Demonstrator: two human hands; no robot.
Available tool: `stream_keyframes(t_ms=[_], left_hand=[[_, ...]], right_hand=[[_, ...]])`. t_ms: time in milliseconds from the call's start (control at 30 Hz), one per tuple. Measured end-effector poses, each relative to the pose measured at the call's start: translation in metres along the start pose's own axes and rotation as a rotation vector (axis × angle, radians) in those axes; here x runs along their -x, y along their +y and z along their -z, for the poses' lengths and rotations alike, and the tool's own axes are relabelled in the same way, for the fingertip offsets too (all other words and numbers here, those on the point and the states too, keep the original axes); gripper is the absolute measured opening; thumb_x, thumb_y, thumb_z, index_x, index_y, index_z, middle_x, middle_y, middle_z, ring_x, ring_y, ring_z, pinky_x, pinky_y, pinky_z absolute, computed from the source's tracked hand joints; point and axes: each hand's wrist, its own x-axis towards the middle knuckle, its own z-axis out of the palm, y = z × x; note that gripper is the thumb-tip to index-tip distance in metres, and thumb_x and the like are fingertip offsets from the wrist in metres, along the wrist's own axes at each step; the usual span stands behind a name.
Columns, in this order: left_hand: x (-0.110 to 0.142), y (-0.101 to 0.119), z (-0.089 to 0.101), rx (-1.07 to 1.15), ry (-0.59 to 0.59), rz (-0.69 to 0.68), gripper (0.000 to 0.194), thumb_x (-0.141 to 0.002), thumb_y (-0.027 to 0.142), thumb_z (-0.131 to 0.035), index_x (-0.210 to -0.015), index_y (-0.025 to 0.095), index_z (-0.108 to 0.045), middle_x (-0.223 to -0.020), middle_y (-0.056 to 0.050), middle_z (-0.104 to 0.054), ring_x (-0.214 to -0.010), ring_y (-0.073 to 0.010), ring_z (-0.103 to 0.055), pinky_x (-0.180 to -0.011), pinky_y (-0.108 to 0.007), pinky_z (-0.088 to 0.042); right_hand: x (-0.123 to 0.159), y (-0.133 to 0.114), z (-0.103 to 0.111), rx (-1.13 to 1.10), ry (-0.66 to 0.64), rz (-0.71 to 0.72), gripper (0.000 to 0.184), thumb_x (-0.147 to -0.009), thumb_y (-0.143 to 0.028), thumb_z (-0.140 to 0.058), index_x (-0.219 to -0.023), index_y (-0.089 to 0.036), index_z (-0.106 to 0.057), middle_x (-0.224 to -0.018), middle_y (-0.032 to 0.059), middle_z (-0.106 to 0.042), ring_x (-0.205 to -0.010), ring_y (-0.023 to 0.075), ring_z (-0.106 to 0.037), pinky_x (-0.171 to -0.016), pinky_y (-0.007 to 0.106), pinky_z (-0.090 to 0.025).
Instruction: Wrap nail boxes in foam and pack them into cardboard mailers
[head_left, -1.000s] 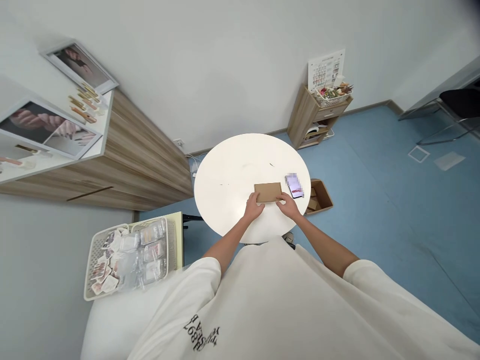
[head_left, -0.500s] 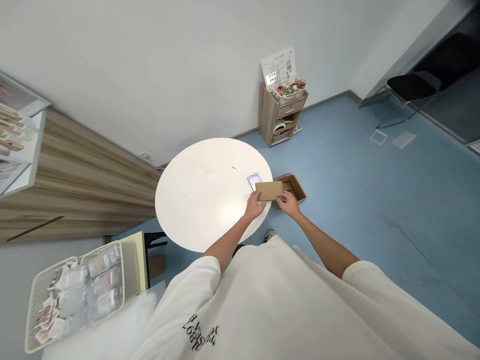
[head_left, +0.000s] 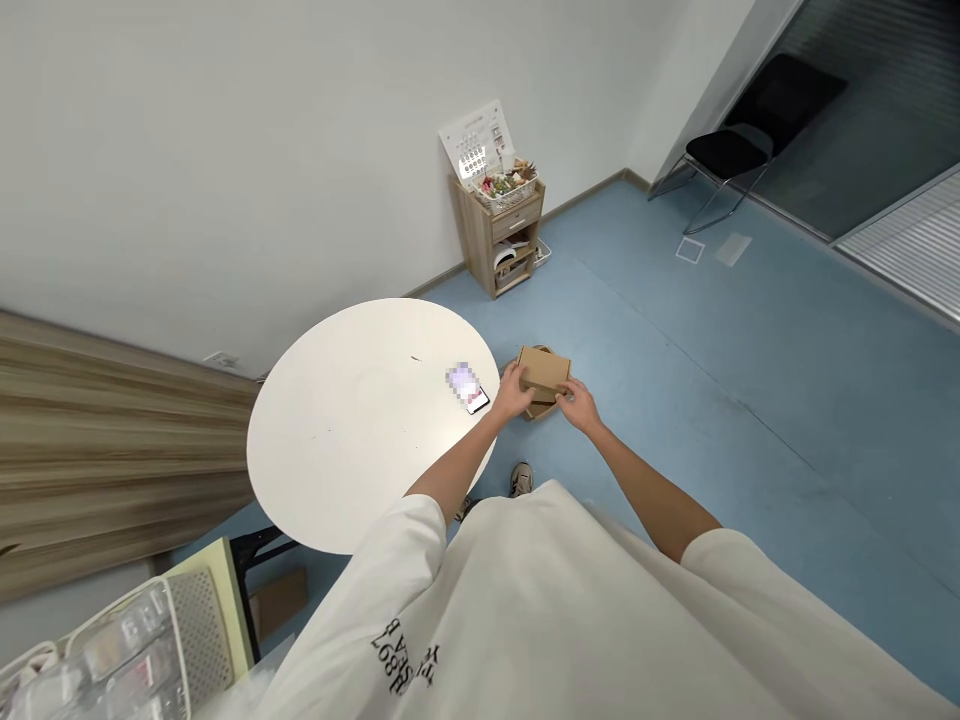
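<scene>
A small brown cardboard box [head_left: 545, 368] is held between my two hands, just past the right edge of the round white table [head_left: 352, 430]. My left hand [head_left: 513, 391] grips its left end, and my right hand [head_left: 578, 405] pinches its lower right corner. Underneath, on the blue floor, stands a larger open cardboard carton [head_left: 540, 410], mostly hidden by the held box and my hands. A phone [head_left: 477, 400] with a lit screen, partly blurred out, lies on the table left of my left hand.
A small wooden cabinet [head_left: 480, 235] against the wall bears a white basket [head_left: 510, 188] of small items. A black chair [head_left: 727, 155] stands far right. White baskets of clear packages [head_left: 112, 650] sit at lower left, near a wood-grain cabinet [head_left: 112, 450].
My view has turned right, so the table and cabinet sit further left. The cardboard box has gone from over the table's edge to above the carton, and it is tilted differently.
</scene>
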Motion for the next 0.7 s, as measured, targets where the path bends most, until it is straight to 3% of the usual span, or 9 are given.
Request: stream_keyframes(t_ms=[167, 400, 700], left_hand=[[-0.016, -0.011, 0.002, 0.006, 0.019, 0.056, 0.065, -0.078, 0.026, -0.071, -0.139, 0.019, -0.051, -0.161, -0.017, -0.034, -0.155, -0.0398, -0.018, -0.122, -0.057, -0.027], [0.003, -0.027, 0.005, -0.026, -0.019, 0.100, 0.062, -0.081, 0.028, -0.069, -0.139, 0.018, -0.052, -0.162, -0.017, -0.033, -0.153, -0.0396, -0.022, -0.123, -0.056, -0.025], [0.022, -0.026, 0.018, -0.112, 0.009, 0.103, 0.055, -0.088, 0.027, -0.060, -0.141, 0.021, -0.050, -0.159, -0.014, -0.038, -0.152, -0.0330, -0.029, -0.123, -0.052, -0.029]], right_hand=[[-0.006, 0.006, -0.008, -0.034, -0.089, -0.037, 0.040, -0.088, -0.037, -0.056, -0.124, -0.024, -0.066, -0.150, 0.0123, -0.046, -0.116, 0.0257, -0.063, -0.103, 0.044, -0.051], [-0.012, 0.009, -0.018, -0.070, -0.167, -0.037, 0.036, -0.090, -0.032, -0.054, -0.121, -0.021, -0.067, -0.139, 0.0121, -0.056, -0.113, 0.0248, -0.064, -0.101, 0.042, -0.053], [-0.013, -0.016, -0.029, -0.092, -0.298, -0.052, 0.034, -0.093, -0.029, -0.054, -0.123, -0.019, -0.066, -0.138, 0.0129, -0.058, -0.108, 0.0225, -0.067, -0.089, 0.032, -0.056]])
